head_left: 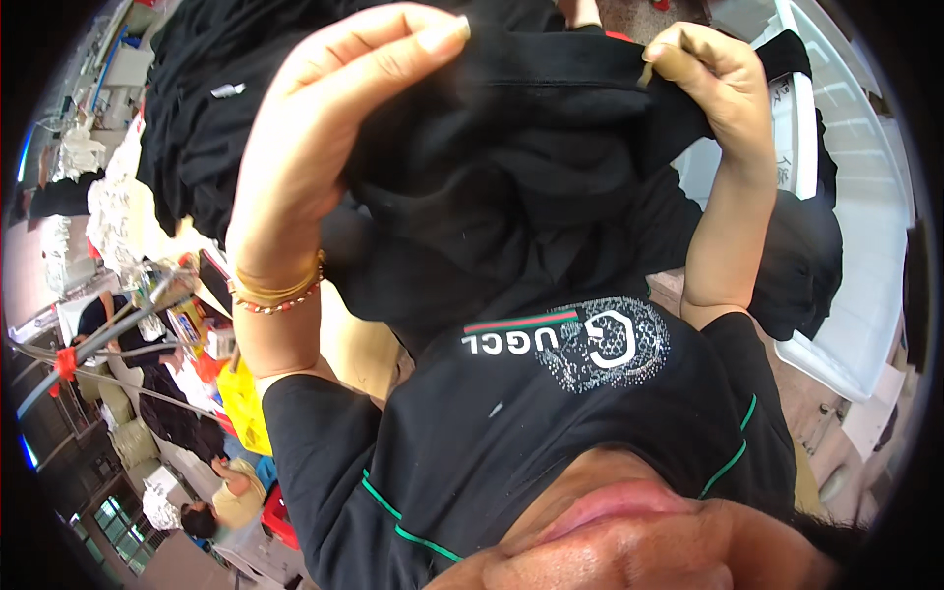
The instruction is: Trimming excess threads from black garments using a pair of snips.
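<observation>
A black garment is stretched between my two hands, its sewn band running across the top and loose folds hanging below. My left hand pinches the left end of the band between thumb and bent fingers. At the other end, my right hand has its fingers curled tightly over the cloth. Both hands are raised and spread apart. The lower part of the garment bunches in front of my chest, and its full shape is hidden in the folds.
Beyond my left hand lies a large heap of black cloth. A white plastic bin stands at the right, with black cloth hanging over it. Farther left are a yellow bag, white fabric, and a seated person.
</observation>
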Action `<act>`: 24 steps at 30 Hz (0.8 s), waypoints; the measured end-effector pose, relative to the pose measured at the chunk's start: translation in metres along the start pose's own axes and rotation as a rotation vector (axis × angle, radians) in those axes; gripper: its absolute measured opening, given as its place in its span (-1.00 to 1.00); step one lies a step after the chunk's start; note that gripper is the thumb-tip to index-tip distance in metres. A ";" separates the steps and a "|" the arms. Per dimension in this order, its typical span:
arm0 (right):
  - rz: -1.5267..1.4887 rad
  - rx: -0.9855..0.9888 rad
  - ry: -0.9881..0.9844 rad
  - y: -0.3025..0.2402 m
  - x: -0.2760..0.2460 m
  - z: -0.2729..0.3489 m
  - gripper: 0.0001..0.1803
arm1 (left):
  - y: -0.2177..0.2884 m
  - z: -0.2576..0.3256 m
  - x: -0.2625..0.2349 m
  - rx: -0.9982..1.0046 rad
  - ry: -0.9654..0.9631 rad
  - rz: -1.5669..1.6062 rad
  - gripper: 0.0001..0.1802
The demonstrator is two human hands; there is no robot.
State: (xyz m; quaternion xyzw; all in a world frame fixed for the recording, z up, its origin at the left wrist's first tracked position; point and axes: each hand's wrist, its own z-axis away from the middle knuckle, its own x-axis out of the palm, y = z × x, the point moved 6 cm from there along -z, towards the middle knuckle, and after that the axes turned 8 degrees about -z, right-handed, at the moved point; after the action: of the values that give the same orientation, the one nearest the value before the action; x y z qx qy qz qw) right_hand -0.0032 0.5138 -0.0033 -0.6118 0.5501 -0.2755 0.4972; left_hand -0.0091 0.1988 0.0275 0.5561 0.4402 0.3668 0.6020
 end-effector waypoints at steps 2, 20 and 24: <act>0.056 0.073 -0.020 0.026 0.007 0.002 -0.79 | -0.021 0.009 -0.003 -0.035 0.078 -0.058 -0.71; -0.206 0.146 0.084 0.043 0.006 0.021 -0.79 | -0.011 0.042 0.011 0.154 0.097 -0.051 -0.63; -0.346 0.133 0.067 0.001 0.052 0.000 -0.71 | -0.012 0.053 -0.001 0.133 0.148 -0.008 -0.64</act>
State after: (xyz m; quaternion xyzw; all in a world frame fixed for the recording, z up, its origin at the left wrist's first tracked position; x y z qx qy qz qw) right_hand 0.0092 0.4645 -0.0154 -0.6535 0.4334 -0.4128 0.4634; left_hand 0.0397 0.1778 0.0153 0.5645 0.5089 0.3745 0.5312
